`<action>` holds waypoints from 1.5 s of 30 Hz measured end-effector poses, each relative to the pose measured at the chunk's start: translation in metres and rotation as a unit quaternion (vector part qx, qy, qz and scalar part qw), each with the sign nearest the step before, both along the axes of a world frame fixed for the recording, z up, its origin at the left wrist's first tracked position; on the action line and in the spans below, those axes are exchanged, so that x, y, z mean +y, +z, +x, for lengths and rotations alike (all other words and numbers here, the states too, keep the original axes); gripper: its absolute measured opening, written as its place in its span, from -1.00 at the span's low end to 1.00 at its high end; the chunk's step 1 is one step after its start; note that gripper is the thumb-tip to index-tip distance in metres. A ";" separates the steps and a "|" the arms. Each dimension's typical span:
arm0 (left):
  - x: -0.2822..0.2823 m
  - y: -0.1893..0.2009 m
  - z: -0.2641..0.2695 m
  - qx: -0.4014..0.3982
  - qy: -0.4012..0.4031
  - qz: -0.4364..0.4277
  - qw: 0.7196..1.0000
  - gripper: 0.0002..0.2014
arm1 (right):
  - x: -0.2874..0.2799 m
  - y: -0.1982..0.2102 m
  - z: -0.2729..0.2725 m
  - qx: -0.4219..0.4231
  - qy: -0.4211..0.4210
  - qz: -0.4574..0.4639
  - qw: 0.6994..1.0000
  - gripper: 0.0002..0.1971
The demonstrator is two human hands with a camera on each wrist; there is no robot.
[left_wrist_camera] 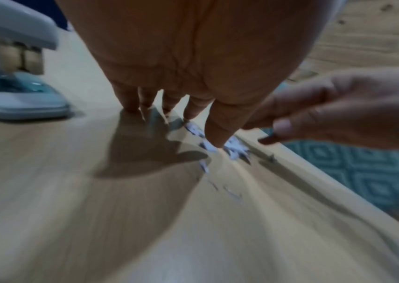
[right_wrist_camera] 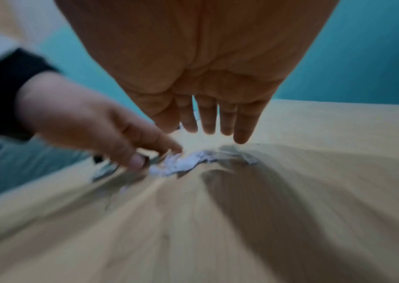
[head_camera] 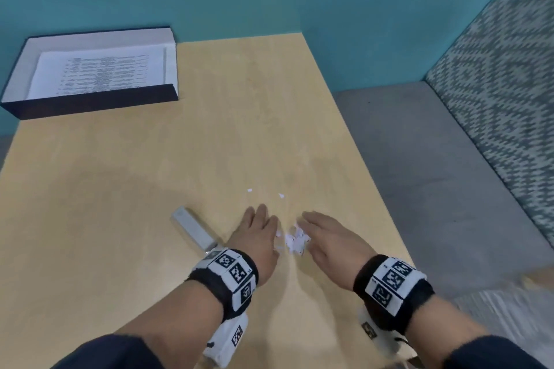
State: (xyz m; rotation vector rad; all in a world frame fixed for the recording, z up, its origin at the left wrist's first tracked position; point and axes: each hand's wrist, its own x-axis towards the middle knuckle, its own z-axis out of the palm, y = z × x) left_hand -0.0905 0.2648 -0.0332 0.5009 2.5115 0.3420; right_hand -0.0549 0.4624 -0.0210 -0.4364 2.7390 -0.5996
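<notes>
The left hand (head_camera: 260,235) and right hand (head_camera: 331,238) rest on the desk (head_camera: 135,189), fingers straight and gripping nothing. The paper scraps (head_camera: 295,240) lie piled between the hands, touching the left thumb. A stapler (head_camera: 193,229) lies just left of the left hand. Two stray scraps (head_camera: 281,195) lie just beyond the fingertips. At far left, a box (head_camera: 90,104) holds a printed sheet (head_camera: 99,72).

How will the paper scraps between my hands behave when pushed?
The paper scraps look tiny and thin, so probably very light and floppy, sliding easily on the smooth table. Two stray bits lie apart, so some likely scatter.
</notes>
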 end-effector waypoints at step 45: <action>-0.040 0.004 0.029 0.038 0.052 0.067 0.996 -0.71 | -0.027 -0.008 -0.008 -0.103 -0.271 -0.089 0.953 -0.74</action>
